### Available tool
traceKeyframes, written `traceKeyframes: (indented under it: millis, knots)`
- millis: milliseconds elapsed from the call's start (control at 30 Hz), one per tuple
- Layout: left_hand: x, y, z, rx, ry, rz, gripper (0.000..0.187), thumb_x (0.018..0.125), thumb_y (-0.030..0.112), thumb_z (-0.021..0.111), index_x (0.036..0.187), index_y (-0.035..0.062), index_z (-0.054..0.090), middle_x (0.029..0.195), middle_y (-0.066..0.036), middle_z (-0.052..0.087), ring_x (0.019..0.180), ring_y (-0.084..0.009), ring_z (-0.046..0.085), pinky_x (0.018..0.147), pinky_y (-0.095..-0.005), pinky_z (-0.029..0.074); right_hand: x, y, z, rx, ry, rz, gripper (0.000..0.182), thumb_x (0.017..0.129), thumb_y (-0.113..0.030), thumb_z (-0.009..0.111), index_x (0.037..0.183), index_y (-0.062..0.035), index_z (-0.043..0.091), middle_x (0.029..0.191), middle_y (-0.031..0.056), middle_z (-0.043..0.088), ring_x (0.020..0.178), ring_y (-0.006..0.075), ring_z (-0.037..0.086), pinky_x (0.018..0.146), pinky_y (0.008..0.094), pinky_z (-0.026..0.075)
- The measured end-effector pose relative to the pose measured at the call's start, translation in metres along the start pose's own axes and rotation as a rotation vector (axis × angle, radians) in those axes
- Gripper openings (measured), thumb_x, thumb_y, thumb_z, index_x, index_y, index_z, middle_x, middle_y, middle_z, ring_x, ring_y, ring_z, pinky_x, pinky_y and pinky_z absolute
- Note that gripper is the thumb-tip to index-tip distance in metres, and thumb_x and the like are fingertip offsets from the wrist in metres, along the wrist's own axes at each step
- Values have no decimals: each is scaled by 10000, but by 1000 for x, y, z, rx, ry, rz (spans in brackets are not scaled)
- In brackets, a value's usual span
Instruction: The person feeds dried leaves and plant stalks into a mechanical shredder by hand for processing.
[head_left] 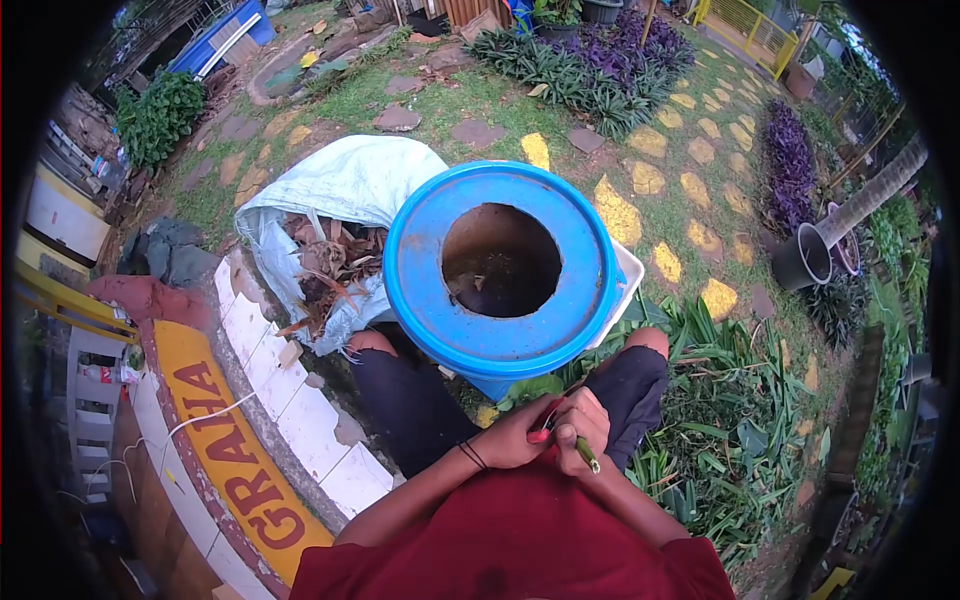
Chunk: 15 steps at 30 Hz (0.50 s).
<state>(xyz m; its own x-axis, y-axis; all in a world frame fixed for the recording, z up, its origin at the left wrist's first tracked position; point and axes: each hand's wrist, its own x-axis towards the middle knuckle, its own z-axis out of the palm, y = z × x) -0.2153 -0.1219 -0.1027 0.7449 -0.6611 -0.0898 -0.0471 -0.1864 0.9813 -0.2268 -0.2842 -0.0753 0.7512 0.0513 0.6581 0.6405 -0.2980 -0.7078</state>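
Note:
A blue round bin lid [415, 290] with a large hole in its middle lies before my knees; brownish matter shows dimly through the hole. Close to my body, below the lid, my left hand [515, 436] is closed around a red-handled tool [542, 434], mostly hidden by the fingers. Right beside it, my right hand [584, 425] grips a green stalk [588, 455], whose cut end points down toward me. The two hands touch or nearly touch. Where the tool meets the stalk is hidden.
Left of the bin, a whitish sack [350, 175] lies open with dry brown leaves [335, 265] inside. Cut green leaves [710, 430] are heaped at the right. White tiles [310, 425] edge the left side. A gray pot [801, 258] lies tilted farther right.

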Motion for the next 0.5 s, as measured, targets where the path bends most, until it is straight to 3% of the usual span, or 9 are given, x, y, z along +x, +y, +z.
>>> traceKeyframes:
  millis: [167,233,367,400,467,500]
  knots:
    - [-20,10,-17,30,93,-65,479,900,142,687,1311,10,479,1142,-171,632,1066,-289,647,901,-391,499,14,-3,9,135,21,27,452,1040,-292,501,681,-17,521,673,107,541,567,239,510,529,347,401]
    - [-35,23,-32,77,77,-71,535,882,116,676,1367,28,466,1216,-192,619,1119,-342,634,936,-396,505,19,-5,16,220,54,43,451,1042,-289,499,681,-18,517,654,97,540,554,230,506,521,340,394]
    - [-66,35,-45,123,227,-28,485,912,169,692,1330,22,493,1175,-172,638,1075,-344,648,910,-380,512,27,-21,34,308,-50,6,435,1038,-289,513,695,-22,510,636,95,562,599,232,586,544,331,489]
    - [-73,35,-47,124,261,-19,461,923,177,691,1314,23,501,1158,-165,642,1057,-342,655,893,-381,515,28,-22,38,316,-99,-19,427,1040,-294,516,712,-20,523,633,92,569,629,240,614,597,356,557]
    - [-83,35,-53,120,313,-3,438,933,186,691,1298,25,510,1141,-157,646,1038,-340,661,876,-381,518,33,-25,48,323,-117,-54,427,1041,-294,515,714,-20,524,635,90,570,630,245,614,618,369,571]
    - [-87,37,-58,89,378,41,359,939,144,666,1245,14,531,1108,-143,644,1019,-285,659,875,-363,510,37,-27,52,324,-112,-79,426,1042,-295,515,715,-21,524,636,88,570,632,250,614,639,381,586]
